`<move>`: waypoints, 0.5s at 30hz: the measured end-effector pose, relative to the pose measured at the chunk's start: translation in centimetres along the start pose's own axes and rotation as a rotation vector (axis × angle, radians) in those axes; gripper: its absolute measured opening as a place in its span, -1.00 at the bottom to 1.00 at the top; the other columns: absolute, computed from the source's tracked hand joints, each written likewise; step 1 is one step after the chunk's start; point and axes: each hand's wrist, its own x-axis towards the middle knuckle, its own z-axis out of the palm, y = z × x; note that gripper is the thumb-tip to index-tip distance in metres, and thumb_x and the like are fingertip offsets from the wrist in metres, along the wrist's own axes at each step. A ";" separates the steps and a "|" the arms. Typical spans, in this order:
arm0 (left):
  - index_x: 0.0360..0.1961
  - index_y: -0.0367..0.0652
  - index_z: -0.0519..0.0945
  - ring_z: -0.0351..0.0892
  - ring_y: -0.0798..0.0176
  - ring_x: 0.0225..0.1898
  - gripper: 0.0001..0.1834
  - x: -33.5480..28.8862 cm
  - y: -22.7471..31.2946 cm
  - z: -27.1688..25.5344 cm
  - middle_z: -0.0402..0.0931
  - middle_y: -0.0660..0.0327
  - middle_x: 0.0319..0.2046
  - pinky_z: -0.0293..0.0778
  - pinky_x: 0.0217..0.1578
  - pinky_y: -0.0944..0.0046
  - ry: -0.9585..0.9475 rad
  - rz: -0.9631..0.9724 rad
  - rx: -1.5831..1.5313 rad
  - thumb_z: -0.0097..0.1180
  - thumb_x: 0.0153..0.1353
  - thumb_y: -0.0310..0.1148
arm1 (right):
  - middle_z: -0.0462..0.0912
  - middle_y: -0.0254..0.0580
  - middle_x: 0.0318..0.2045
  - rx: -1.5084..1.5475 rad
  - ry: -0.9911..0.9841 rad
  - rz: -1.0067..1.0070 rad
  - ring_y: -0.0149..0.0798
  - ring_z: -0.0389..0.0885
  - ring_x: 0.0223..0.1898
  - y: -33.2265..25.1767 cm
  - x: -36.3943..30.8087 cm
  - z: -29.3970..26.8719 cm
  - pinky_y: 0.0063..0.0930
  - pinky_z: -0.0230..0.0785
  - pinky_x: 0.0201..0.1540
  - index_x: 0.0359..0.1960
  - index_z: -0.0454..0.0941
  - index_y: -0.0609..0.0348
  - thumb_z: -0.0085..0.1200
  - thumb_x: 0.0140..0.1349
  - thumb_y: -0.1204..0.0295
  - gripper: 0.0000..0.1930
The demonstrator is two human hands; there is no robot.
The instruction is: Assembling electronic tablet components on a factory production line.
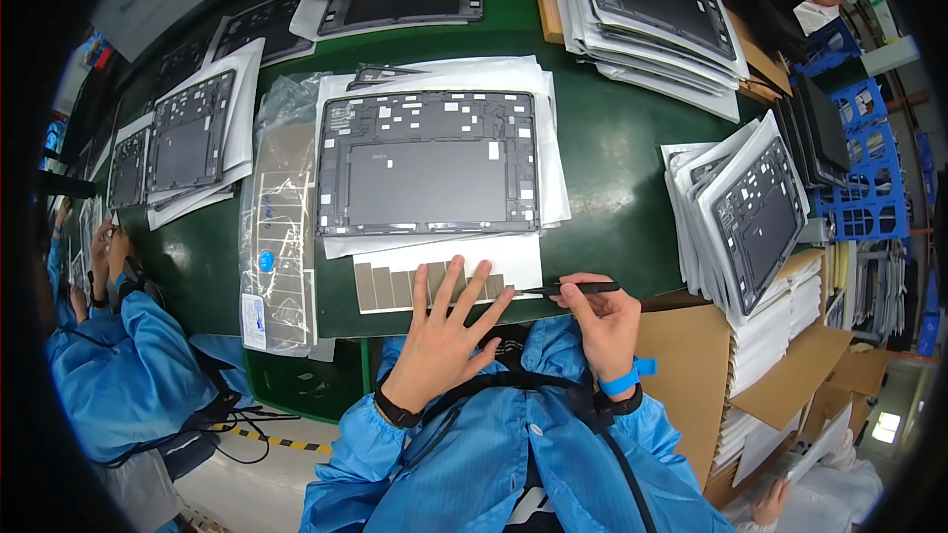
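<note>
My left hand point(436, 347) lies with its fingers spread on a white sheet point(521, 255) that carries a row of grey-brown adhesive strips point(379, 286), pressing it to the table. Part of the strips is hidden under the fingers. In my right hand point(606, 324) is a pair of black tweezers point(595, 287), its tips pointing left at the strips' right end by my left forefinger. Whether the tips touch a strip I cannot tell. Just beyond lies a dark grey tablet housing point(427, 183) with small white pieces, on a stack of white sheets.
A clear bag of strips point(279, 237) lies left on the green table point(614, 178). More housings stand in stacks at left point(188, 133), far right point(657, 0) and right point(758, 212). An open cardboard box point(681, 360) adjoins my right side. A co-worker's blue sleeve point(128, 360) shows at left.
</note>
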 end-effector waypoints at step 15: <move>0.37 0.28 0.42 -0.12 -0.21 0.53 -0.31 -0.1 -0.3 0.4 0.06 0.09 0.50 -0.26 0.44 -0.49 0.004 0.014 0.000 0.27 0.16 -0.14 | 0.73 -0.12 -0.22 0.028 -0.061 0.028 -0.33 0.73 -0.21 0.3 1.6 -0.7 -0.52 0.58 -0.08 -0.11 0.65 0.40 0.22 0.31 0.56 -0.82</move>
